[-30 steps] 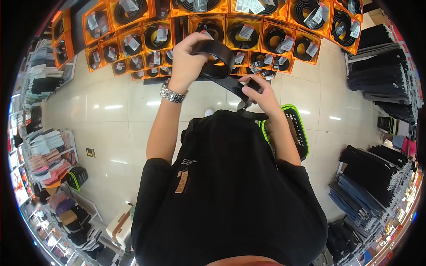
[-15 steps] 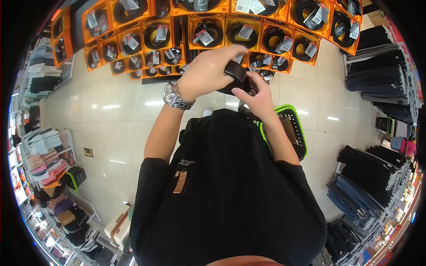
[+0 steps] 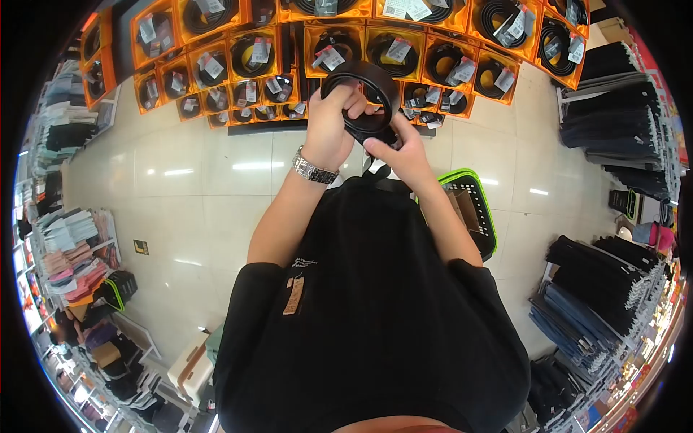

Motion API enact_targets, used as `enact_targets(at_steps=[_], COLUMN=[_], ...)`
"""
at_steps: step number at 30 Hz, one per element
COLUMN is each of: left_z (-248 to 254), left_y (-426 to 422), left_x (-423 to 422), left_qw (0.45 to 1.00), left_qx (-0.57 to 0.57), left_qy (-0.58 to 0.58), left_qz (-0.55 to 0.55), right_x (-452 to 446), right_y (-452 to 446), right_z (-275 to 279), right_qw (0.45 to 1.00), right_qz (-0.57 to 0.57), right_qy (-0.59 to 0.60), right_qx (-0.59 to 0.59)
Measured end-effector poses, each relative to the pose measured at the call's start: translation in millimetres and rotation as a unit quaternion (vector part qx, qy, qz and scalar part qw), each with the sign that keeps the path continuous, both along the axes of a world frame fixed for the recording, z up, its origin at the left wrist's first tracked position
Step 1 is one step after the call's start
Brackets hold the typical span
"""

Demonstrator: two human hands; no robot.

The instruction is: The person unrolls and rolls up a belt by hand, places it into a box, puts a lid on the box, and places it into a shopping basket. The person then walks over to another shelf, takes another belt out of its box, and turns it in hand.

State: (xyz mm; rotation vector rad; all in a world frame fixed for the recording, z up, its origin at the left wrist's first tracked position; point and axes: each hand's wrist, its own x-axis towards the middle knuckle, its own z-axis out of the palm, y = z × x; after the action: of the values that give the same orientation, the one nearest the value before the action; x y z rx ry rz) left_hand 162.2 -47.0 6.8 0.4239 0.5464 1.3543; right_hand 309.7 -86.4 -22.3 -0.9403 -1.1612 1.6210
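A dark leather belt, wound into a loose round coil, is held up in front of my chest. My left hand, with a metal watch on its wrist, reaches into the coil from the left, its fingers curled at the inner side. Gripping the lower right of the coil, my right hand has its thumb on top and its other fingers partly hidden. A short end of the belt hangs below the hands near my black shirt.
Orange boxes with coiled, tagged belts fill the tiered display ahead. A black basket with a green rim is beside my right forearm. Clothes racks line the right; folded clothes lie on the left.
The belt has gone from a partly loose bend to a rounder coil, raised and turned toward me. My left hand has dropped and curled its fingers into it; my right hand shifted slightly left.
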Motion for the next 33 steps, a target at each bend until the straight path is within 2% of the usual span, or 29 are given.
enact_targets(at_steps=[1, 2, 4, 6, 8, 10, 11, 12, 14, 16, 18, 20, 21, 22, 24, 26, 27, 29, 31, 33], left_z=[6.0, 11.4, 20.0, 30.2, 27.8, 41.5, 31.1, 29.0, 21.7, 26.2, 32.7, 31.9, 33.4, 33.6, 33.2, 31.9, 35.0, 22.6, 6.4, -5.5], left_y=[1.4, 3.8, 9.5, 12.7, 21.1, 18.3, 23.0, 23.5, 25.6, 24.3, 22.9, 20.4, 19.6, 19.6, 18.4, 19.5, 18.2, 20.0, 14.8, 5.7], left_x=[-0.4, -3.2, -14.8, -24.4, -41.4, -44.7, -51.8, -55.1, -55.7, -49.9, -39.8, -30.6, -28.6, -26.9, -25.0, -27.0, -26.9, -27.7, -22.1, -12.2], left_qw=[0.997, 0.997, 0.994, 0.991, 0.983, 0.918, 0.872, 0.788, 0.767, 0.733, 0.708, 0.655, 0.637, 0.638, 0.618, 0.619, 0.674, 0.761, 0.878, 0.958], left_qx=[-0.007, -0.007, 0.026, 0.037, 0.096, 0.132, 0.188, 0.259, 0.260, 0.266, 0.278, 0.326, 0.316, 0.315, 0.353, 0.352, 0.319, 0.274, 0.177, 0.104], left_qy=[0.063, 0.063, 0.090, 0.112, 0.151, 0.374, 0.452, 0.559, 0.584, 0.619, 0.632, 0.667, 0.687, 0.687, 0.687, 0.683, 0.650, 0.579, 0.435, 0.251], left_qz=[0.037, 0.038, 0.056, 0.066, 0.030, 0.033, 0.005, 0.002, -0.056, -0.100, -0.149, -0.144, -0.150, -0.148, -0.145, -0.164, -0.145, -0.103, -0.087, -0.091], right_x=[1.1, 4.4, 8.3, 12.2, 19.2, 21.8, 26.1, 30.5, 36.7, 33.5, 21.8, 18.3, 20.2, 20.7, 18.8, 18.6, 18.8, 19.4, 18.6, 15.7], right_y=[2.0, 1.8, 1.2, 0.4, -0.1, -0.6, 1.2, 2.6, 4.4, 5.7, 2.5, -1.8, -2.1, -2.0, -4.2, -4.7, -3.8, -2.2, -1.8, -0.2], right_z=[-4.8, -7.7, -5.7, -23.0, -37.7, -22.3, -19.5, -17.1, -9.9, 1.8, 5.3, 7.3, 5.7, 5.3, 5.0, 0.0, -1.5, -4.0, 0.4, -2.5], right_qw=[0.998, 0.998, 0.990, 0.993, 0.978, 0.984, 0.993, 0.998, 0.999, 0.994, 0.990, 0.994, 0.990, 0.982, 0.986, 0.984, 0.984, 0.994, 0.990, 0.985], right_qz=[0.017, 0.017, 0.057, 0.068, 0.112, 0.082, 0.051, 0.017, -0.003, -0.004, -0.025, -0.041, -0.035, -0.028, -0.033, -0.060, -0.060, -0.102, -0.136, -0.151], right_qy=[-0.056, -0.056, -0.126, -0.094, -0.177, -0.160, -0.109, -0.058, -0.033, -0.087, -0.080, -0.057, -0.119, -0.181, -0.160, -0.161, -0.161, -0.043, 0.028, 0.077], right_qx=[0.034, 0.035, -0.016, -0.004, -0.002, 0.017, 0.007, -0.003, -0.006, 0.068, 0.114, 0.087, 0.069, 0.052, 0.030, 0.045, 0.045, -0.014, -0.038, -0.023])
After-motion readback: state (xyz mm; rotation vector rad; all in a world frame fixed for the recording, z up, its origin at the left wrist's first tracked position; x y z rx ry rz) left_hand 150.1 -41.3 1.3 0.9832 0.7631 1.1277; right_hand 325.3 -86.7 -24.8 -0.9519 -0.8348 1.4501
